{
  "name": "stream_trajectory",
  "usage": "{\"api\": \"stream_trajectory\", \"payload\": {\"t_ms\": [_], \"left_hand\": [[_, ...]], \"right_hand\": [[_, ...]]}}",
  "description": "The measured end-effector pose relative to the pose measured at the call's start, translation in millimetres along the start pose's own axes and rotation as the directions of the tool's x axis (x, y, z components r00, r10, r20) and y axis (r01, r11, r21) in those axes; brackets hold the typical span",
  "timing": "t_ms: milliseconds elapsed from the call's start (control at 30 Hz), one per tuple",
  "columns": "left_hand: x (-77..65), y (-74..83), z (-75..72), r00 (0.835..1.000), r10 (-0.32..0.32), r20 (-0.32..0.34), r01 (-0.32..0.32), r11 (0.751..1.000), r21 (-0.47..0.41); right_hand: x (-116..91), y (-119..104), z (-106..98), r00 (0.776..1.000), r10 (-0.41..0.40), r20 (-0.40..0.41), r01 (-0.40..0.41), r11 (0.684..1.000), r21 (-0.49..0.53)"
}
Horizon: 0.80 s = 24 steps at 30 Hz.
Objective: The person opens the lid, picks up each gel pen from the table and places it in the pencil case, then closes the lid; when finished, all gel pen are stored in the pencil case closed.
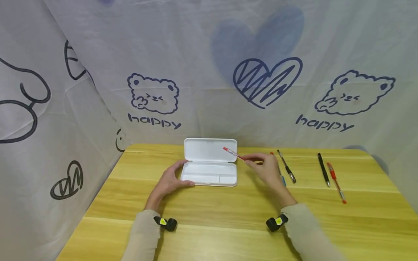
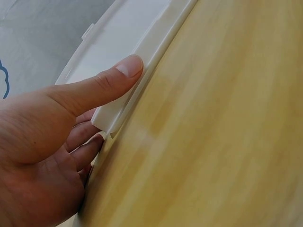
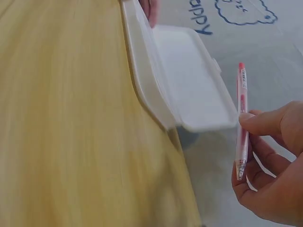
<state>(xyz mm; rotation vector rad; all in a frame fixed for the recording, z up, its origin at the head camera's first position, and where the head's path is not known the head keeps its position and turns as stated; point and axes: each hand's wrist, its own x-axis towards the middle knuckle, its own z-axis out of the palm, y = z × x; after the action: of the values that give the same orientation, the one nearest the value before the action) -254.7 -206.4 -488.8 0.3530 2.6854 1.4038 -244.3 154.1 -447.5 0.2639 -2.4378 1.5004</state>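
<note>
A white pencil case [image 1: 209,168] lies on the table with its lid [image 1: 209,149] raised at the back. Its tray has a long section and smaller compartments at the front. My left hand [image 1: 169,181] holds the case by its left end; in the left wrist view the thumb [image 2: 106,85] lies over the front rim, with the other fingers behind the end. Just right of the case, my right hand [image 1: 265,168] pinches a clear pen with red ends [image 3: 242,104] between thumb and fingers. The pen is raised, its red tip pointing toward the lid.
On the right of the wooden table [image 1: 222,232] lie a blue-ended pen [image 1: 283,179], partly behind my right hand, a black-and-clear pen [image 1: 287,167], a black pen [image 1: 323,169] and a red pen [image 1: 336,182]. A printed cloth [image 1: 202,54] hangs behind the table.
</note>
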Motion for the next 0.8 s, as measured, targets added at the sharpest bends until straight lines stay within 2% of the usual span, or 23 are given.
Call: {"api": "stream_trajectory", "payload": {"t_ms": [333, 600, 800], "left_hand": [[-1.3, 0.3, -0.1, 1.0, -0.007, -0.009, 0.007, 1.0, -0.001], [-0.1, -1.4, -1.0, 1.0, -0.018, -0.01, 0.018, 1.0, -0.012], [0.4, -0.4, -0.1, 1.0, -0.007, -0.003, 0.006, 0.999, -0.044]], "right_hand": [[13, -13, 60, 0.994, 0.095, 0.054, -0.1, 0.992, 0.079], [18, -14, 100, 0.993, 0.041, 0.111, -0.04, 0.999, -0.008], [20, -16, 115, 0.977, 0.089, 0.192, -0.078, 0.995, -0.064]]}}
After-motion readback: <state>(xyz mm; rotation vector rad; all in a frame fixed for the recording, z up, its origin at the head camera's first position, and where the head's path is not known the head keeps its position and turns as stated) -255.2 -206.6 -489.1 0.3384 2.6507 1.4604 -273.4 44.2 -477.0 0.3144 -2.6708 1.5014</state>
